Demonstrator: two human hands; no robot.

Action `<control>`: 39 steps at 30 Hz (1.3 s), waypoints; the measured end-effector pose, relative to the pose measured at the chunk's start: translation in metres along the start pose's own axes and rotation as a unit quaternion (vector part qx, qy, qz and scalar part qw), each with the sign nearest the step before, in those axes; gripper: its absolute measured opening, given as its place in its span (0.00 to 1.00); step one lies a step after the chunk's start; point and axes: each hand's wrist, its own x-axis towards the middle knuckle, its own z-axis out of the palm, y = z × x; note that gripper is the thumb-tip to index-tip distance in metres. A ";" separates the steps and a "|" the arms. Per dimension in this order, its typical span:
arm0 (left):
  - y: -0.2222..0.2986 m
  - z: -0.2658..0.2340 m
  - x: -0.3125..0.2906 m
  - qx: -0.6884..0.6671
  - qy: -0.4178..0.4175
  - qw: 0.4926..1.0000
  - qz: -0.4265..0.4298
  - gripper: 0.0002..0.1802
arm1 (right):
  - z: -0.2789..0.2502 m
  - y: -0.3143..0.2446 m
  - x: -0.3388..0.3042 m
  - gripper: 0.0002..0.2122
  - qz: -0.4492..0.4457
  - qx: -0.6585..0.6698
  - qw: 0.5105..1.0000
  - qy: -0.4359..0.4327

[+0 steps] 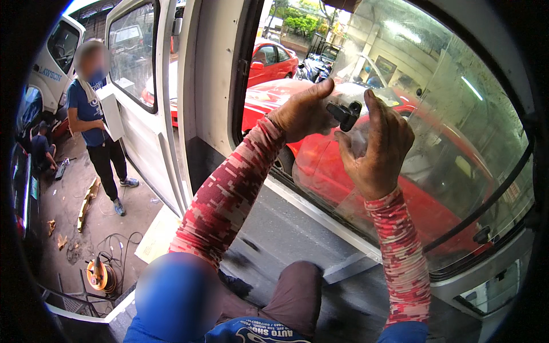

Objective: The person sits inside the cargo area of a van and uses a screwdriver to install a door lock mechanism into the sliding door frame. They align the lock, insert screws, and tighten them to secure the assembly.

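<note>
A small black window latch (345, 115) sits against the hazy glass pane (446, 108) of a vehicle window, between my two hands. My left hand (306, 111) is just left of the latch, thumb stretched up and apart from the other fingers, which are partly hidden. To the latch's right, my right hand (380, 146) is raised in front of the glass, its thumb and forefinger spread apart. Nothing shows in either palm. Whether the fingertips touch the latch or the pane, I cannot tell. Red-and-white patterned sleeves cover both forearms.
A second black latch (483, 234) is low on the window, near a black rubber strip (486, 200). At left, a person (91, 114) holding a white box stands by the open white door (134, 108). An orange cable reel (101, 275) lies on the ground. A red car (366, 177) is outside.
</note>
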 end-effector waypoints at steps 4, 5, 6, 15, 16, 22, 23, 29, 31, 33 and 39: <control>0.003 -0.001 0.000 -0.036 0.020 0.998 -0.054 0.55 | -0.004 -0.005 -0.005 0.43 0.011 0.012 1.000 0.004; 0.004 -0.001 0.000 -0.047 0.019 0.997 -0.057 0.58 | -0.004 -0.008 -0.006 0.44 0.014 0.015 1.000 0.008; 0.005 -0.001 0.000 -0.060 0.024 0.996 -0.061 0.60 | -0.005 -0.011 -0.007 0.45 0.032 0.025 0.999 0.015; 0.009 0.005 0.000 -0.072 0.011 0.996 -0.054 0.63 | -0.003 -0.038 -0.015 0.52 0.125 0.121 0.980 0.093; 0.009 0.005 -0.001 -0.064 0.009 0.997 -0.052 0.64 | -0.002 -0.039 -0.016 0.50 0.131 0.131 0.978 0.099; 0.001 -0.007 0.002 -0.066 0.024 0.997 -0.021 0.61 | 0.006 -0.043 -0.024 0.45 0.142 0.177 0.960 0.166; -0.001 -0.010 0.000 -0.068 0.056 0.996 -0.008 0.57 | 0.004 -0.045 -0.026 0.42 0.150 0.178 0.957 0.172; -0.016 0.004 -0.070 -0.127 0.357 0.922 0.073 0.28 | -0.006 -0.066 -0.041 0.16 0.138 0.260 0.955 -0.003; -0.026 0.030 -0.108 -0.175 0.318 0.931 0.032 0.29 | -0.003 -0.077 -0.045 0.16 0.144 0.264 0.952 -0.057; -0.031 0.051 -0.134 -0.197 0.277 0.940 -0.012 0.31 | 0.000 -0.089 -0.047 0.17 0.138 0.272 0.947 -0.103; -0.023 0.073 -0.155 -0.208 0.284 0.931 -0.099 0.40 | -0.006 -0.108 -0.051 0.05 0.110 0.274 0.931 -0.215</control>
